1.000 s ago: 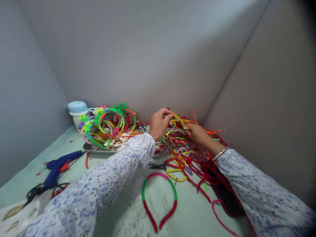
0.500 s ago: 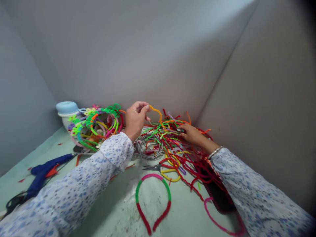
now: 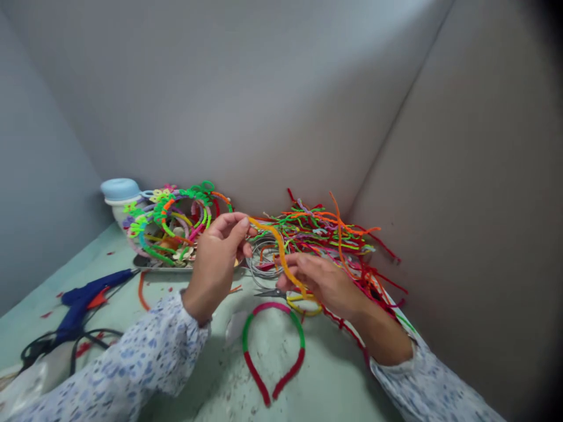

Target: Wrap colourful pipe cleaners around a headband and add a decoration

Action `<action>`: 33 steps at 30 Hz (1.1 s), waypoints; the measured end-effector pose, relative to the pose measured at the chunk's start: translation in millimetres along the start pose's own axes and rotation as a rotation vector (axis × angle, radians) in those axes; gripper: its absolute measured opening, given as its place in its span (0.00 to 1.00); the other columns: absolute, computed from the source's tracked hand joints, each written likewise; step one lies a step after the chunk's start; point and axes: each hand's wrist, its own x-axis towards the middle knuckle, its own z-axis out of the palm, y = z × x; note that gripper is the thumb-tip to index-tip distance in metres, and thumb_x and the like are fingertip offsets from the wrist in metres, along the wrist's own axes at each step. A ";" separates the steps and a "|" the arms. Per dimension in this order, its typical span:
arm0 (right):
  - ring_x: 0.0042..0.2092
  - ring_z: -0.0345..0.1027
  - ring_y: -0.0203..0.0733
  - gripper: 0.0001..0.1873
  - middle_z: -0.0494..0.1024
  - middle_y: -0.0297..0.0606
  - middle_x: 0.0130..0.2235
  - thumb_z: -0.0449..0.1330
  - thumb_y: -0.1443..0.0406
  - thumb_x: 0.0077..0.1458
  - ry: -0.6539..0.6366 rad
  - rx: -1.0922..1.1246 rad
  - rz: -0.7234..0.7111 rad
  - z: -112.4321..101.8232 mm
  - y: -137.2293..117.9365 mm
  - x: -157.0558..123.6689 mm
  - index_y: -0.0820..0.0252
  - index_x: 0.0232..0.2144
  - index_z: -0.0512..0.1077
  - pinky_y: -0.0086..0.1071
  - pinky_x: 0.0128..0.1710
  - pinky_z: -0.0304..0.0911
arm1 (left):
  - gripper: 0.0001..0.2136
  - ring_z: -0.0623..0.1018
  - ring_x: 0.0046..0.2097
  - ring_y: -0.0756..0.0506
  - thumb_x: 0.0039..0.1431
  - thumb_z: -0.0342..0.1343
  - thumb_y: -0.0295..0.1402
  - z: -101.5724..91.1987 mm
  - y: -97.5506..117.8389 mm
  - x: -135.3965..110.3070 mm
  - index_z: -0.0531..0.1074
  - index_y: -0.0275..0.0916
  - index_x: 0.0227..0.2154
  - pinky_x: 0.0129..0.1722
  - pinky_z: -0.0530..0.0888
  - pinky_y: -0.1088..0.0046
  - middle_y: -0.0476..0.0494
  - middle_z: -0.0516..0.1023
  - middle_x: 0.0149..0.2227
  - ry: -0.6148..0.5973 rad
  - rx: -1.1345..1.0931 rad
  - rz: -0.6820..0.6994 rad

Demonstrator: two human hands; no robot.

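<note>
The orange pipe cleaner (image 3: pixel 280 253) hangs in the air between both hands, above the counter (image 3: pixel 334 381) and just in front of the loose pile of pipe cleaners (image 3: pixel 328 230). The left hand (image 3: pixel 216 261) pinches its upper end between thumb and fingertips. The right hand (image 3: pixel 323 282) closes on its lower end, so the stem runs down at a slant from left to right. Below it lies a headband (image 3: pixel 301 335) wrapped in pink, green and red.

The stem's lower tip is hidden in the right hand's fingers, which are blurred. The scissors (image 3: pixel 267 292) show only in part behind that hand. Both sleeves are cut off at the bottom edge.

Half a second ago the right hand lay flat in the pile and the left hand alone lifted the stem. Now both hands have drawn back toward the person and share it.
</note>
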 end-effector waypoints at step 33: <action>0.21 0.54 0.30 0.16 0.63 0.26 0.19 0.59 0.53 0.55 0.415 -0.021 0.025 21.1 85.6 2.5 0.59 0.25 0.68 0.25 0.21 0.51 | 0.14 0.61 0.16 0.59 0.60 0.53 0.44 -30.6 -78.6 -59.1 0.68 0.36 0.34 0.15 0.54 0.83 0.51 0.73 0.25 -0.479 0.148 -0.580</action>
